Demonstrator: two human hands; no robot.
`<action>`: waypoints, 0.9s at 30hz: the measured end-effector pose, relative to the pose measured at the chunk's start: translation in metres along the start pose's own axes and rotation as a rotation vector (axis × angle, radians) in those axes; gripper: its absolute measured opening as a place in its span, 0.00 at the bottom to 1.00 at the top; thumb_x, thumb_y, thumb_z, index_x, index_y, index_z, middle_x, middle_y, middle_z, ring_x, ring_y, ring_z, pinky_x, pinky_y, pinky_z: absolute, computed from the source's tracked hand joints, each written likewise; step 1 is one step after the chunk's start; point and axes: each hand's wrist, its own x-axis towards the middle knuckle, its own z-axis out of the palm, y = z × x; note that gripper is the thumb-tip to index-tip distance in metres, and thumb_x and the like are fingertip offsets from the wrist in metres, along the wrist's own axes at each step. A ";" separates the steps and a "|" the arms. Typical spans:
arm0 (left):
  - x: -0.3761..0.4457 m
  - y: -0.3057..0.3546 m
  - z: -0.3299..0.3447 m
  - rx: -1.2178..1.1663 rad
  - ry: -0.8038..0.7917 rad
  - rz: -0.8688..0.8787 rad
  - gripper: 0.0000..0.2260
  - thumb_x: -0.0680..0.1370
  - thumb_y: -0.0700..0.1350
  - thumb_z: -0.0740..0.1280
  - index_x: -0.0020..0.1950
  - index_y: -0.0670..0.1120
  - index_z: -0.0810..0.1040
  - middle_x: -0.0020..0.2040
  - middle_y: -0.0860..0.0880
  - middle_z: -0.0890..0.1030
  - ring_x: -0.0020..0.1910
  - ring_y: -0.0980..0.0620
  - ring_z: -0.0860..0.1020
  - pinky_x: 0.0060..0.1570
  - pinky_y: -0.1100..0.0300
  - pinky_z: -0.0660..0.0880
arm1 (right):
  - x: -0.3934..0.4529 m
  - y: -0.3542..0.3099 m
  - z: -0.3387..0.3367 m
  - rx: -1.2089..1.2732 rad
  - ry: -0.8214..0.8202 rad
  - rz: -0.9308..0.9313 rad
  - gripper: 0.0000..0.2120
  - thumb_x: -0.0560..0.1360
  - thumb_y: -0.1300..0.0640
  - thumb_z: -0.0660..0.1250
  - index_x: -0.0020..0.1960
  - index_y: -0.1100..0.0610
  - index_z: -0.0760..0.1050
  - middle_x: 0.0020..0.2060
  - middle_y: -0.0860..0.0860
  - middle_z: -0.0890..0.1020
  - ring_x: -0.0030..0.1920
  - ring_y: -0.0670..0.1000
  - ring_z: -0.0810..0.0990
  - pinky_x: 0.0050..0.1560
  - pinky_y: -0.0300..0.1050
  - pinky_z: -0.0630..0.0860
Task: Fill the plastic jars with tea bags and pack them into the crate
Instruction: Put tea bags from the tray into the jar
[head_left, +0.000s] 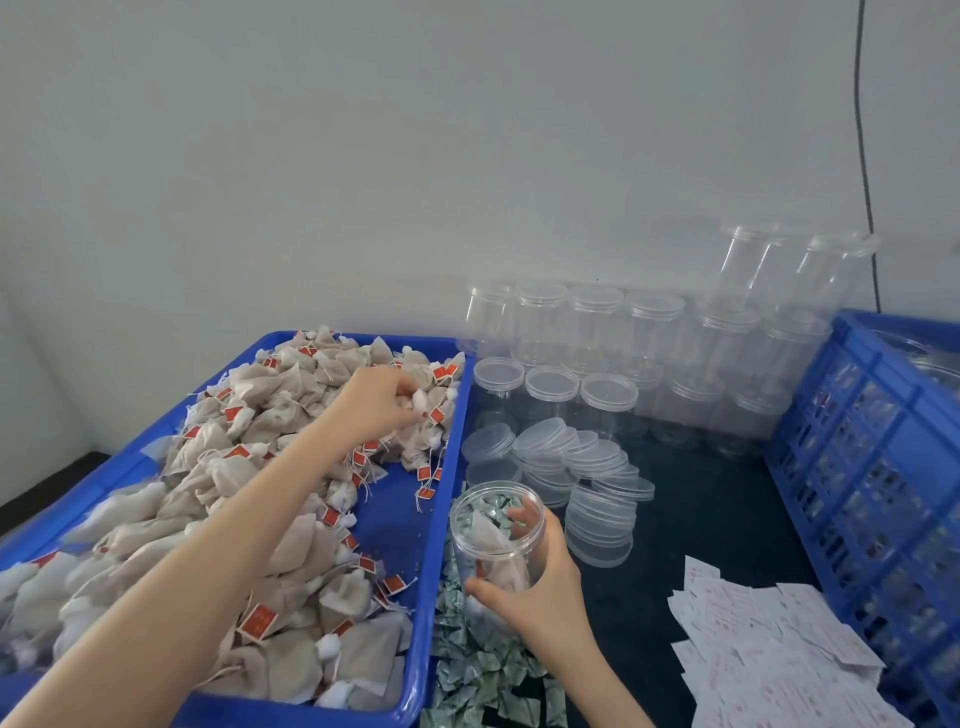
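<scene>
At far left we see the blue tray (441, 467) heaped with tea bags (218, 483); our left hand (382, 402) reaches into the heap, fingers curled and pinching a few bags; beside the tray's right wall our right hand (540, 587) grips an open plastic jar (496, 535), partly filled; beyond lie loose lids (587, 467) and empty jars (602, 332) on the dark desk (701, 499); the blue crate (872, 467) stands at far right.
</scene>
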 end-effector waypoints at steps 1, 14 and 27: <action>-0.005 0.008 -0.009 -0.074 0.030 0.041 0.05 0.74 0.44 0.70 0.49 0.49 0.80 0.41 0.54 0.80 0.38 0.57 0.77 0.35 0.71 0.67 | 0.000 -0.001 0.001 -0.001 -0.006 0.004 0.46 0.53 0.44 0.80 0.68 0.40 0.66 0.61 0.38 0.77 0.62 0.36 0.74 0.61 0.32 0.72; -0.062 0.093 -0.042 -0.262 -0.197 0.378 0.08 0.73 0.45 0.72 0.48 0.56 0.79 0.41 0.62 0.79 0.43 0.67 0.75 0.42 0.76 0.68 | -0.003 -0.008 -0.003 0.036 0.043 -0.051 0.41 0.56 0.48 0.81 0.65 0.39 0.68 0.58 0.33 0.78 0.60 0.37 0.77 0.55 0.29 0.73; -0.058 0.095 0.021 0.172 -0.372 0.501 0.10 0.74 0.46 0.69 0.55 0.53 0.80 0.48 0.58 0.80 0.48 0.59 0.75 0.45 0.61 0.72 | -0.004 -0.010 -0.009 0.044 0.061 -0.037 0.42 0.53 0.45 0.80 0.64 0.37 0.67 0.57 0.32 0.78 0.59 0.36 0.77 0.52 0.28 0.74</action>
